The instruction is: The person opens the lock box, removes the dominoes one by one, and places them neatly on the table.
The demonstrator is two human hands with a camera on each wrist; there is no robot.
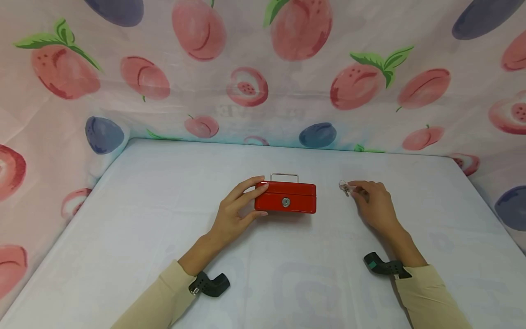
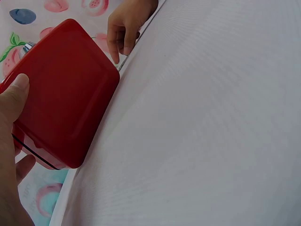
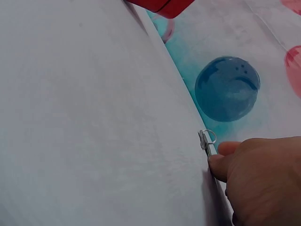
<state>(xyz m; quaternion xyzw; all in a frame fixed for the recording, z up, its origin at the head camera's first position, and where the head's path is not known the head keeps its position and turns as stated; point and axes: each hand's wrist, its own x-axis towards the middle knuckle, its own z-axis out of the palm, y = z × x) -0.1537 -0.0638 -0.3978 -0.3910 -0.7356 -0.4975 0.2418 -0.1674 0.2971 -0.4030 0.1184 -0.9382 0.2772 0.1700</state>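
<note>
A small red metal cash box [image 1: 302,203] is near the middle of the table, its round silver lock [image 1: 286,202] facing me and its wire handle [image 1: 284,174] standing up at the top. My left hand [image 1: 231,214] grips the box's left end, fingers over the lid edge and thumb below. In the left wrist view the broad flat face of the box [image 2: 66,94] shows, tilted against the table. To the right, my right hand [image 1: 377,204] pinches small keys on a ring [image 1: 344,187] between thumb and forefinger; the ring and metal key [image 3: 205,140] stick out past the fingertips.
A white cloth covers the table [image 1: 197,183]. Behind it and at both sides hangs a curtain [image 1: 287,100] printed with peaches and plums. Each wrist carries a black camera mount, the left one [image 1: 209,284] and the right one [image 1: 386,266].
</note>
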